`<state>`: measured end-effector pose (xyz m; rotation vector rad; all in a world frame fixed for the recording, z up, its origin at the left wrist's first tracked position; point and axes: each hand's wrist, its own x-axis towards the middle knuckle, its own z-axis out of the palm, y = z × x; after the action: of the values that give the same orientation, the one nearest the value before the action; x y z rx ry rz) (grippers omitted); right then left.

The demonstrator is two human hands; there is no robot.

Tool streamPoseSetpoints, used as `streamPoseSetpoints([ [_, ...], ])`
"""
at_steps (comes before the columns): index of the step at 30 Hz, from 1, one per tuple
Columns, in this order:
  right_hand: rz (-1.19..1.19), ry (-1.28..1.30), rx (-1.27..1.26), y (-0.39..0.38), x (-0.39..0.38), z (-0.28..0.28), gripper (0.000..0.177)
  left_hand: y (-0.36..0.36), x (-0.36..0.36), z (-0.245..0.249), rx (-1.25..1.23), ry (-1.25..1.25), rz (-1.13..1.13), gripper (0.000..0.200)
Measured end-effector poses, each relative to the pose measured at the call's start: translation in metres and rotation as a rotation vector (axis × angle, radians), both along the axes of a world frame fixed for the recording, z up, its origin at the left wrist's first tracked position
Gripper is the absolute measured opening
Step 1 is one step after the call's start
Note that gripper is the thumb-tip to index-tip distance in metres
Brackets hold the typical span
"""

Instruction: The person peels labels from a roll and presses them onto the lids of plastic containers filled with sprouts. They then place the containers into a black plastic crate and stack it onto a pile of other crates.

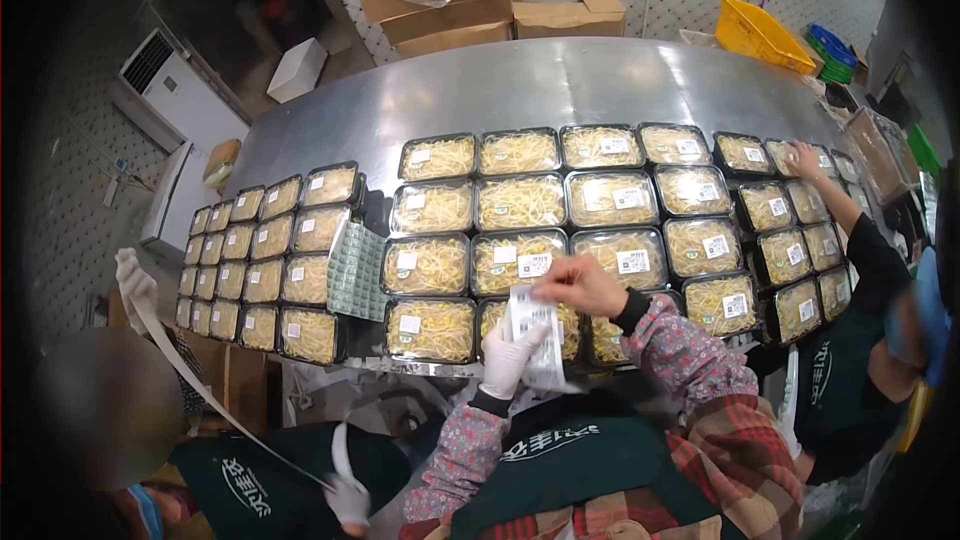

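Note:
My left hand (506, 358), in a white glove, grips a strip of printed white labels (549, 365) low over the front row of trays. At the strip's upper end my bare right hand (585, 288) has its thumb and fingertips pinched together; a single label between them is hard to make out. Beneath and around both hands stand black trays of bean sprouts (520, 202) under clear covers, many bearing white labels. The front trays nearest my hands are partly hidden. A green sheet of small stickers (357, 270) lies over trays to the left.
A steel table (450, 85) carries the tray rows. On the left, a co-worker's gloved hands (138, 278) hold a long white strip (215, 402). A co-worker's hand (803, 161) touches a tray at right. Cardboard boxes (568, 12) and a yellow crate (762, 37) stand beyond the table.

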<state>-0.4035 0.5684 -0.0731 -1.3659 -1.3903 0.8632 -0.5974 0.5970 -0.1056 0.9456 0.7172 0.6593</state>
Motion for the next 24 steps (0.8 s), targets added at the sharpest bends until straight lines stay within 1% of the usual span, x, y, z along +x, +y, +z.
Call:
streamPoseSetpoints([
  [1,-0.137,0.051,-0.009,0.014,0.012,-0.004,0.018,-0.002,-0.003,0.002,0.095,0.105,-0.141,0.029],
  [2,-0.289,0.023,-0.012,0.029,0.031,-0.004,0.017,-0.005,-0.006,0.007,-0.015,0.069,-0.244,0.031],
  [3,-0.333,0.061,-0.113,0.05,0.059,-0.021,0.019,-0.006,-0.01,0.01,-0.035,0.064,-0.254,0.03],
  [4,-0.364,-0.026,-0.037,0.07,0.078,-0.042,0.025,-0.005,-0.016,0.013,-0.055,0.06,-0.264,0.03],
  [5,-0.377,-0.227,-0.102,0.084,0.09,-0.045,0.03,-0.001,-0.023,0.02,-0.097,0.066,-0.225,0.029],
  [6,-0.365,-0.248,-0.129,0.096,0.095,-0.05,0.031,0.005,-0.032,0.025,-0.139,0.072,-0.186,0.028],
  [8,-0.367,-0.462,-0.162,0.121,0.1,-0.066,0.03,0.016,-0.055,0.026,-0.116,0.04,-0.052,0.026],
  [9,-0.365,-0.528,-0.181,0.131,0.101,-0.073,0.031,0.022,-0.066,0.025,-0.054,0.066,0.072,0.027],
  [10,-0.363,-0.594,-0.201,0.139,0.102,-0.079,0.033,0.031,-0.083,0.033,0.039,0.106,0.146,0.021],
  [11,-0.36,-0.659,-0.223,0.144,0.101,-0.083,0.034,0.041,-0.105,0.038,0.078,0.159,0.225,0.019],
  [12,-0.366,-0.731,-0.23,0.145,0.1,-0.084,0.035,0.048,-0.131,0.041,0.122,0.021,0.317,0.018],
  [13,-0.372,-0.803,-0.234,0.147,0.098,-0.084,0.037,0.053,-0.159,0.073,0.289,0.114,0.316,0.025],
  [14,-0.378,-0.875,-0.238,0.149,0.097,-0.081,0.039,0.061,-0.198,0.086,0.384,0.167,0.358,0.024],
  [15,-0.338,-0.981,-0.295,0.149,0.096,-0.071,0.04,0.066,-0.261,0.097,0.474,0.249,0.393,0.031],
  [16,-0.334,-1.009,-0.325,0.146,0.098,-0.062,0.039,0.07,-0.343,0.107,0.564,0.347,0.406,0.041],
  [17,-0.332,-1.036,-0.355,0.143,0.103,-0.054,0.037,0.08,-0.45,0.116,0.651,0.417,0.363,0.053],
  [18,-0.33,-1.066,-0.383,0.141,0.111,-0.051,0.036,0.063,-0.455,0.162,0.949,0.71,0.536,0.048],
  [19,-0.393,-1.085,-0.277,0.14,0.123,-0.058,0.034,0.049,-0.446,0.211,1.357,1.17,0.707,0.043],
  [20,-0.455,-1.101,-0.172,0.14,0.13,-0.066,0.032,0.036,-0.451,0.246,1.624,1.503,0.885,0.039],
  [21,-0.445,-1.01,-0.228,0.131,0.127,-0.041,0.02,0.028,-0.442,0.273,1.785,1.654,1.036,0.037],
  [22,-0.47,-0.888,-0.182,0.123,0.126,-0.028,0.023,0.02,-0.433,0.289,1.737,1.565,1.036,0.037],
  [24,-0.415,-0.508,-0.207,0.113,0.117,-0.001,0.03,0.008,-0.397,0.321,1.647,1.396,1.029,0.037],
])
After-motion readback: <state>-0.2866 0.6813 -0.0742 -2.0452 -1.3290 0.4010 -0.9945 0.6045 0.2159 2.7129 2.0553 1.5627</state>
